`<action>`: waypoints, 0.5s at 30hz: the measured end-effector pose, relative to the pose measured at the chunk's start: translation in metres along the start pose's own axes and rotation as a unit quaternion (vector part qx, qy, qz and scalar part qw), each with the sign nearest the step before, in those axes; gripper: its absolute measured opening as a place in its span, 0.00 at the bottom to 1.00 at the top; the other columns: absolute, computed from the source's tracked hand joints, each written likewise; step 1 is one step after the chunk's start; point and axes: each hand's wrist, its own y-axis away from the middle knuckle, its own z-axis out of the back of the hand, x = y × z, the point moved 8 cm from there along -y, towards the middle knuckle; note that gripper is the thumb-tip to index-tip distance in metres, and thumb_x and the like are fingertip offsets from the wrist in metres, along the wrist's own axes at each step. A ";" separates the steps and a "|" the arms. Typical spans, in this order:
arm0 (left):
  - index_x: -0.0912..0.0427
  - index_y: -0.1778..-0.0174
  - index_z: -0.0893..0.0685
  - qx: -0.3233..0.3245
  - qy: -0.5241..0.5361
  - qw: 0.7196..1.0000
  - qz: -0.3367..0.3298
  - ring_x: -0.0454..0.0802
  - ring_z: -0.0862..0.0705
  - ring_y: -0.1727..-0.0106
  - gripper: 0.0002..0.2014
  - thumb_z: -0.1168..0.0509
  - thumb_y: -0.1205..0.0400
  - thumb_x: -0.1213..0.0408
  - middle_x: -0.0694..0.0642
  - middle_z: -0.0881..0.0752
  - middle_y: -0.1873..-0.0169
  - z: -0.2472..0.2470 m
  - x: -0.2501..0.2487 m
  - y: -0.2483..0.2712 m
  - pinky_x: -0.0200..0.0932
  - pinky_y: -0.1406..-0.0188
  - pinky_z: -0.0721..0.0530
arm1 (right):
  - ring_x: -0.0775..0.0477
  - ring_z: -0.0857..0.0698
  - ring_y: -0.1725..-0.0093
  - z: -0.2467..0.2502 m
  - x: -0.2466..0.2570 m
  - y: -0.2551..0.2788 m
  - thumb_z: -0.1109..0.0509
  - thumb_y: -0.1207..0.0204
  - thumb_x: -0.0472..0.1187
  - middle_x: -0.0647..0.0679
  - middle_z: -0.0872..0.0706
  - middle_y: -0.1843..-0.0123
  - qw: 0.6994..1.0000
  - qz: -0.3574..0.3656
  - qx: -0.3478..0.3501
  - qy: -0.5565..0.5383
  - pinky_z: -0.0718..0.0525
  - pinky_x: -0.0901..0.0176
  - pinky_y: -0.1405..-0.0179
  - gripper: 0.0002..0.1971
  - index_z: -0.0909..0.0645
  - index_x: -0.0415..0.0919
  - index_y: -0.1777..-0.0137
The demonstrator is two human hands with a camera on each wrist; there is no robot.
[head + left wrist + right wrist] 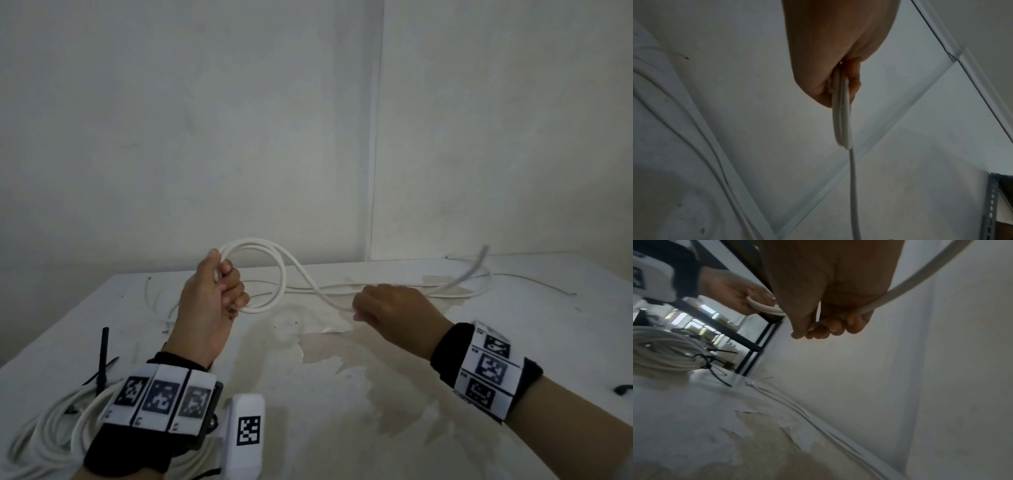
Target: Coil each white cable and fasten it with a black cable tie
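Note:
My left hand [219,291] is raised above the table and grips a coil of white cable [274,270] made of a couple of loops; the left wrist view shows the loops [842,116] edge-on between thumb and fingers. The cable runs on to my right hand [380,305], whose curled fingers [824,331] hold it lower and to the right. Past that hand the cable trails to the back right, its free end [479,260] blurred in the air. A black cable tie [102,356] sticks up at the near left.
A finished bundle of white cable [44,431] with a black tie [709,363] lies at the near left corner. More loose white cables [493,277] lie along the back of the worn white table [342,394]. A small dark object [623,389] is at the right edge.

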 end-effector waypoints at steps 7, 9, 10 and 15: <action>0.55 0.70 0.32 -0.012 -0.067 0.998 -0.007 0.40 0.40 0.87 0.18 0.49 0.14 0.56 0.45 0.36 0.87 -0.008 0.008 0.003 0.32 0.86 0.36 | 0.51 0.23 0.76 0.008 0.056 -0.006 0.40 0.26 0.43 0.53 0.21 0.74 0.989 0.141 -0.017 0.040 0.35 0.65 0.79 0.11 0.21 0.45 0.69; 0.55 0.70 0.31 -0.002 -0.099 0.995 -0.003 0.40 0.39 0.86 0.17 0.49 0.14 0.56 0.45 0.36 0.87 -0.015 0.015 0.007 0.32 0.86 0.36 | 0.51 0.24 0.75 0.009 0.070 -0.007 0.40 0.25 0.42 0.53 0.21 0.73 0.985 0.167 -0.020 0.035 0.36 0.64 0.78 0.12 0.22 0.45 0.69; 0.56 0.70 0.31 0.002 -0.120 0.993 -0.001 0.40 0.39 0.86 0.17 0.50 0.14 0.57 0.45 0.35 0.87 -0.020 0.018 0.010 0.32 0.85 0.35 | 0.51 0.24 0.75 0.010 0.075 -0.009 0.41 0.25 0.42 0.52 0.21 0.73 0.984 0.174 -0.024 0.031 0.36 0.64 0.78 0.12 0.21 0.44 0.69; 0.59 0.70 0.31 0.062 -0.224 0.973 0.014 0.41 0.33 0.85 0.18 0.51 0.13 0.60 0.50 0.30 0.82 -0.047 0.041 0.030 0.31 0.87 0.33 | 0.47 0.21 0.72 0.025 0.091 -0.027 0.37 0.27 0.39 0.47 0.18 0.71 0.978 0.194 -0.079 -0.026 0.31 0.62 0.77 0.10 0.20 0.40 0.68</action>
